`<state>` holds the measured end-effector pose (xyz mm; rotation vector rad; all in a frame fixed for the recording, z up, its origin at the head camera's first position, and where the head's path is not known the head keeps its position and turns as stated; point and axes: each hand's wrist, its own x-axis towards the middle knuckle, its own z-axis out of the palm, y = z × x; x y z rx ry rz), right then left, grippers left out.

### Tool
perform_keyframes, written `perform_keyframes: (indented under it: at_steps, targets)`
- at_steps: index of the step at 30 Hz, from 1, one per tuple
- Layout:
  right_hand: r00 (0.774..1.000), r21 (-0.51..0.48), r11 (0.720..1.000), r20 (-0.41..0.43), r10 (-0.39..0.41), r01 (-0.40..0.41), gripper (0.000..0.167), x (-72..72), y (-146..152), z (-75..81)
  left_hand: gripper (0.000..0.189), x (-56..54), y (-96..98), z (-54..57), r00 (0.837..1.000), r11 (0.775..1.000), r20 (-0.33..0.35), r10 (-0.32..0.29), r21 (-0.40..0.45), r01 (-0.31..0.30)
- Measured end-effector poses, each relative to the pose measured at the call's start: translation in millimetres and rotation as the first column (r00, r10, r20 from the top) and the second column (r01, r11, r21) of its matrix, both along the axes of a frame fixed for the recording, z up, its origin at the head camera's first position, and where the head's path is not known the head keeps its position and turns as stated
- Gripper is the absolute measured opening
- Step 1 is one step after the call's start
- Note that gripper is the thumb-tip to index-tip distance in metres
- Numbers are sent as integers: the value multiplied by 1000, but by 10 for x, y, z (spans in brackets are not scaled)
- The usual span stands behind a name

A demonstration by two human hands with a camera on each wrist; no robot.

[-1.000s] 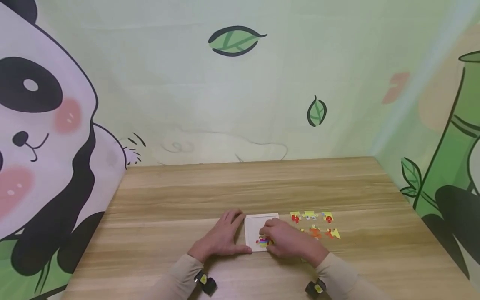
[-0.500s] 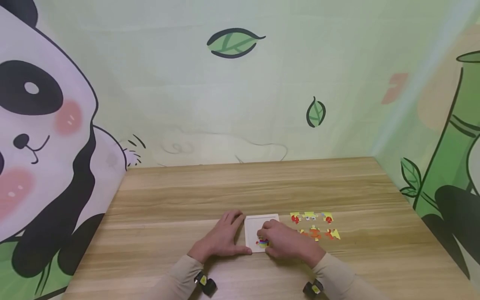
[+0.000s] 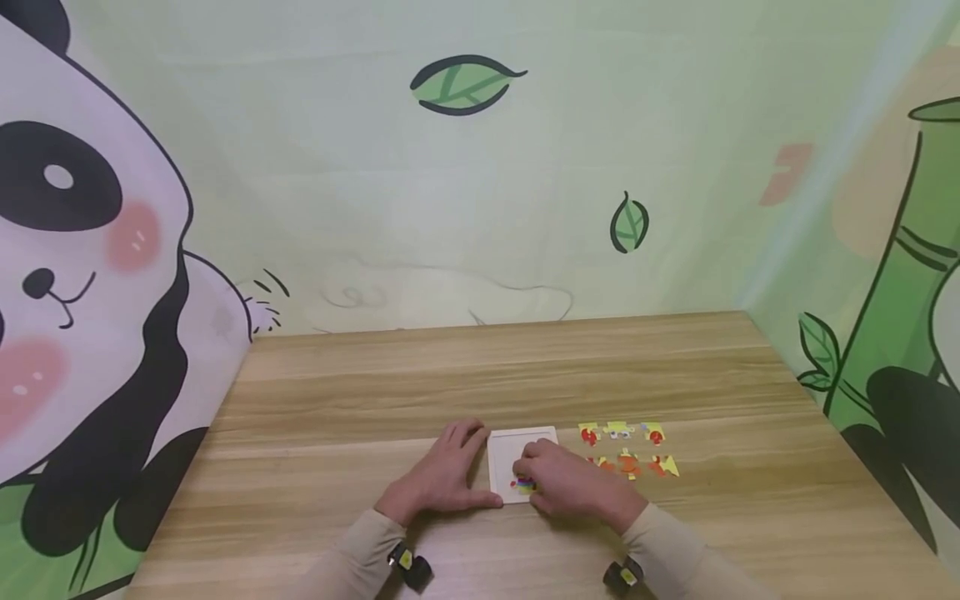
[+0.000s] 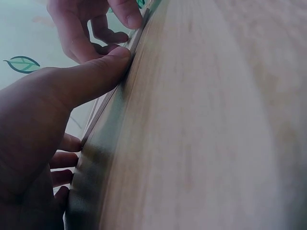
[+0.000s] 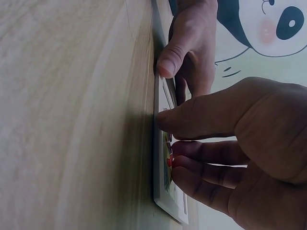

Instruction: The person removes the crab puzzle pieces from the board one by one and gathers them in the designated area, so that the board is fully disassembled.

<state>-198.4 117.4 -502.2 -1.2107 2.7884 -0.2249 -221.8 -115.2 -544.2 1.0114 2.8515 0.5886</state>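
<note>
A square white puzzle tray [image 3: 502, 454] lies flat on the wooden table. Along its left side, my left hand [image 3: 446, 475] holds it, thumb at the near left corner and fingertips by the far left one. My right hand [image 3: 576, 487] reaches over the tray's right part, fingers bent down onto jigsaw pieces [image 3: 522, 484] with a rainbow-striped picture near the front edge. In the right wrist view, fingertips [image 5: 178, 165] touch a red-and-yellow puzzle piece inside the tray, while the thumb lies at the near rim. The hand covers most of that piece.
Right of the tray lie several loose jigsaw pieces in two rows, among them a yellow piece [image 3: 619, 430], a red-and-yellow piece [image 3: 655, 434] and an orange piece [image 3: 628, 464]. Behind the table [image 3: 360, 375] hangs a green wall covering [image 3: 322, 167] with panda drawings.
My right hand has shifted slightly left over the tray, covering more of the striped pieces. The left hand keeps its place at the tray's left side.
</note>
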Motion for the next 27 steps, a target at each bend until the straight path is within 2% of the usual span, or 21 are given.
perform_keyframes:
  at_steps: [17,27]
  targets:
    - [1000,17,1000,11,11,-12,30,-14,-5,-23,104,4,1,-4,1000,1000,2,2,2,-2]
    - [999,4,1000,40,-11,11,31,-27,-3,-23,104,1,4,-3,1000,1000,-5,5,4,-5]
